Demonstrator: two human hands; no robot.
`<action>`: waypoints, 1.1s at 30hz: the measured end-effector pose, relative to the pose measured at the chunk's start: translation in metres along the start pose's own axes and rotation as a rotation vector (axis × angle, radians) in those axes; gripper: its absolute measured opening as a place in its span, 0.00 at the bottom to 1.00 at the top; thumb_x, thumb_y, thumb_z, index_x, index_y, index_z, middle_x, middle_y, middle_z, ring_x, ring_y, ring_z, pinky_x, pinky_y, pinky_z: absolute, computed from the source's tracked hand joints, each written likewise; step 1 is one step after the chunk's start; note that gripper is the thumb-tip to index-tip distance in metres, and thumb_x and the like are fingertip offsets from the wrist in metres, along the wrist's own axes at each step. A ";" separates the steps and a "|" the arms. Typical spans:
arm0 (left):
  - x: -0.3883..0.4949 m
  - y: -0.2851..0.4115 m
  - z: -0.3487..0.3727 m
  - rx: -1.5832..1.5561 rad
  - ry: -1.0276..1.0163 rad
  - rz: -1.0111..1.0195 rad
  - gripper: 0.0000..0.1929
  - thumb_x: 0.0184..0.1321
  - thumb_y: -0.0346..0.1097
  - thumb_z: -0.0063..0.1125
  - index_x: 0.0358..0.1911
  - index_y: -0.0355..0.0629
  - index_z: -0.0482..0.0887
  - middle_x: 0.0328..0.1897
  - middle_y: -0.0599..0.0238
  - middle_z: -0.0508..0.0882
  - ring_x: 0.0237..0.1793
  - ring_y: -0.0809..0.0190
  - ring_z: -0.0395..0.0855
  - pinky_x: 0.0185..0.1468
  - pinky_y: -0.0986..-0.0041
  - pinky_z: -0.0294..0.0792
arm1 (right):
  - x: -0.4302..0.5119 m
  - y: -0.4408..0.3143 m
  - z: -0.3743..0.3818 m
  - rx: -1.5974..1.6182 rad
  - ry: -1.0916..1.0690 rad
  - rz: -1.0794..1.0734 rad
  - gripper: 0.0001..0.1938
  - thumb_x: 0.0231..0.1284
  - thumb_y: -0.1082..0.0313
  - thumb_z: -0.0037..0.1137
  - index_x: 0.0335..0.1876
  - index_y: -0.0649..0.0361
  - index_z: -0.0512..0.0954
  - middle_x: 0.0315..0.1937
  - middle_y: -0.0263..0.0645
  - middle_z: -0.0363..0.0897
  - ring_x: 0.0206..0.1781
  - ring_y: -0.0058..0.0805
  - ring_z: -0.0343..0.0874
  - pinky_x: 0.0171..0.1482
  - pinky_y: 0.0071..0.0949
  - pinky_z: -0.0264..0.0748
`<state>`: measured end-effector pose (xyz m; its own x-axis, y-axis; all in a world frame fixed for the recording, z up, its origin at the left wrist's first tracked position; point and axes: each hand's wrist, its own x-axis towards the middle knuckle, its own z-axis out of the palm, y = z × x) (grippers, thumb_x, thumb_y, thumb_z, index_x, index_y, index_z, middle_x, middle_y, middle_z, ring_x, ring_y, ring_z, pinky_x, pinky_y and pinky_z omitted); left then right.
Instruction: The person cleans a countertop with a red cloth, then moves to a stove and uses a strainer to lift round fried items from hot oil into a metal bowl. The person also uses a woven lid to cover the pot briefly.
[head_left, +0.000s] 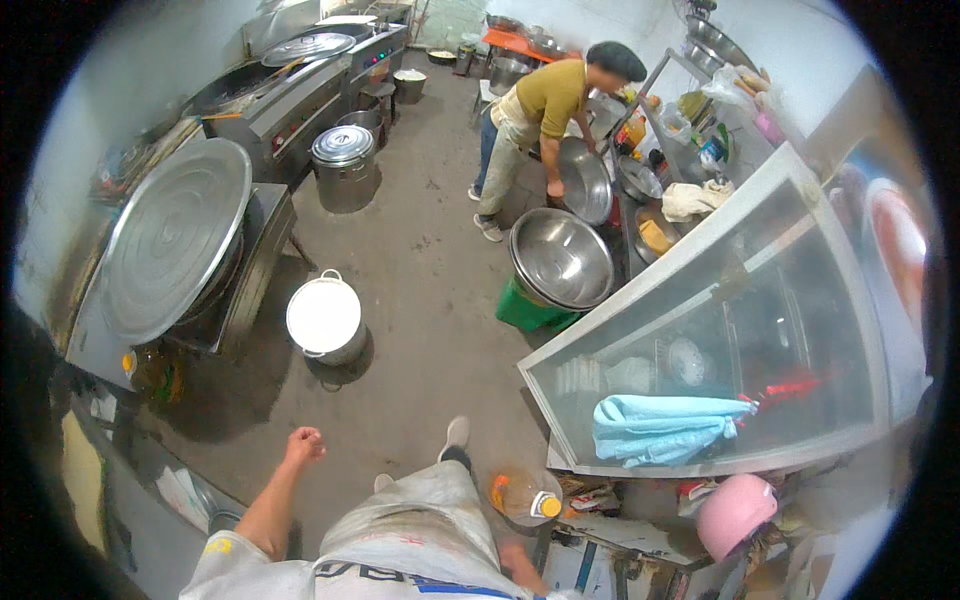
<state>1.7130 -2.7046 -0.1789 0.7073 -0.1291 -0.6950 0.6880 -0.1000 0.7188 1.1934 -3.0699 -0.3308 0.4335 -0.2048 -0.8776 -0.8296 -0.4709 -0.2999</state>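
My left hand hangs over the bare floor with its fingers curled in and nothing seen in them. Beyond it stands a steel stockpot with a white top and two loop handles. My right hand is low beside my apron, blurred and partly hidden. Nearest to that hand is a large clear plastic jug with a yellow cap, on the floor. One of my shoes is forward of the other. A light apron covers my front.
A co-worker bends over a large steel basin at right. Steel bowls rest on a green bin. A glass-fronted cabinet bears a blue towel. Left are a large round lid, a lidded pot and cookers.
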 end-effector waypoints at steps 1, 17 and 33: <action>0.007 0.001 0.001 0.002 -0.003 0.004 0.05 0.62 0.30 0.58 0.37 0.44 0.75 0.25 0.65 0.78 0.20 0.63 0.75 0.24 0.65 0.75 | 0.024 -0.007 -0.037 -0.786 0.127 -0.334 0.16 0.60 0.57 0.48 0.39 0.62 0.83 0.38 0.51 0.84 0.39 0.50 0.83 0.41 0.47 0.78; -0.089 -0.105 0.047 0.992 0.254 0.190 0.08 0.54 0.41 0.60 0.29 0.45 0.84 0.30 0.56 0.85 0.33 0.52 0.84 0.36 0.60 0.76 | 0.325 -0.379 -0.501 0.252 0.150 -0.333 0.07 0.50 0.67 0.58 0.35 0.55 0.83 0.30 0.38 0.84 0.29 0.41 0.83 0.34 0.41 0.79; 0.004 0.015 0.032 -0.353 0.577 -0.269 0.06 0.67 0.34 0.54 0.44 0.46 0.76 0.33 0.62 0.81 0.28 0.62 0.83 0.27 0.68 0.79 | 0.316 -0.416 -0.414 -0.784 -0.113 -0.248 0.10 0.58 0.68 0.50 0.22 0.57 0.78 0.19 0.37 0.77 0.21 0.28 0.76 0.22 0.34 0.70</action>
<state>1.7209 -2.7381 -0.1701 0.4121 0.4056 -0.8158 0.7926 0.2819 0.5406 1.8212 -3.2945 -0.3289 0.4984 0.0513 -0.8654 -0.2109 -0.9611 -0.1785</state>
